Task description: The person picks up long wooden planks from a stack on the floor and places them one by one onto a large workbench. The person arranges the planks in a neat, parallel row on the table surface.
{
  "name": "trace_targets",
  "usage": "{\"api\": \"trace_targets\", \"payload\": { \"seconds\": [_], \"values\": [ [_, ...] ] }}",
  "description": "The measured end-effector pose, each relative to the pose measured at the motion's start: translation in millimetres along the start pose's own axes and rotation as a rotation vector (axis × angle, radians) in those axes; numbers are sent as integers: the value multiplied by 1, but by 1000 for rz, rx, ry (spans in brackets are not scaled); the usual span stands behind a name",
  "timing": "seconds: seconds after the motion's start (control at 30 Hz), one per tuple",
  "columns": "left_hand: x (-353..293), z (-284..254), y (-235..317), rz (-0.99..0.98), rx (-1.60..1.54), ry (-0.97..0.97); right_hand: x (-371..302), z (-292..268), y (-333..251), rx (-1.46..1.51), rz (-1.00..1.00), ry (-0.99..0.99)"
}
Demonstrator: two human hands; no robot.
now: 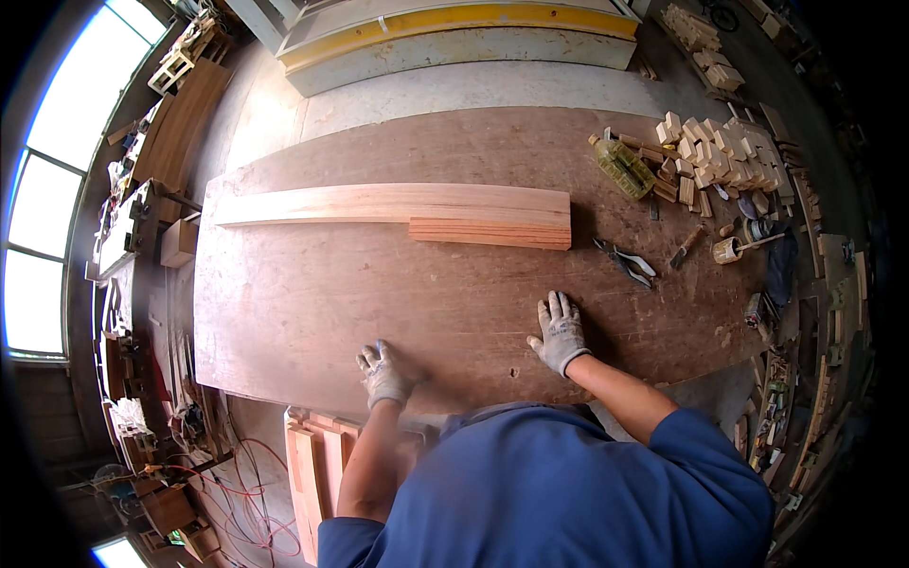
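Note:
Both my hands wear grey work gloves. My right hand (560,333) lies flat on the brown wooden worktable (312,312), fingers stretched toward the far side, holding nothing. Near the table's front edge, my left hand (384,373) is apart from it, with its fingers spread and nothing in them. Beyond both hands lies a long pale wooden board (331,202). A shorter reddish piece of wood (492,232) sits against its near side at the right end. Pliers (627,261) with pale handles rest to the right, beyond my right hand.
At the right lie a bottle of yellowish liquid (623,167), many small wood blocks (724,151), a brush (686,246) and a small pot (726,250). Planks (312,483) stand below the front edge at left, by a red hose (260,483). A yellow-banded machine (464,43) stands beyond.

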State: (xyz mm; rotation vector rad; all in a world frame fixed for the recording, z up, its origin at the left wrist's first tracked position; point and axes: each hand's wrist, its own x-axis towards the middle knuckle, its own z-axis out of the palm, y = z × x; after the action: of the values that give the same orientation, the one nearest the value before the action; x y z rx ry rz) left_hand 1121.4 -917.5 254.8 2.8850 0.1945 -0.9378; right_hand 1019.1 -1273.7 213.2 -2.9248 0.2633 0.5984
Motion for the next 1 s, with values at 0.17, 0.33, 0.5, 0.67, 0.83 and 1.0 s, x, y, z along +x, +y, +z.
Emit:
{"api": "trace_targets", "payload": {
  "seconds": [0.17, 0.33, 0.5, 0.67, 0.83, 1.0],
  "values": [
    [1, 1, -1, 4, 1, 7, 0, 3, 1, -2, -3, 10],
    [1, 2, 0, 1, -5, 9, 0, 1, 1, -7, -2, 8],
    [3, 6, -3, -1, -1, 9, 0, 2, 1, -2, 2, 7],
    [4, 6, -3, 5, 5, 12, 0, 3, 1, -17, 4, -2],
    [4, 5, -2, -3, 4, 7, 0, 3, 1, -9, 3, 10],
    [3, 5, -2, -8, 10, 7, 0, 2, 0, -12, 1, 10]
  ]
}}
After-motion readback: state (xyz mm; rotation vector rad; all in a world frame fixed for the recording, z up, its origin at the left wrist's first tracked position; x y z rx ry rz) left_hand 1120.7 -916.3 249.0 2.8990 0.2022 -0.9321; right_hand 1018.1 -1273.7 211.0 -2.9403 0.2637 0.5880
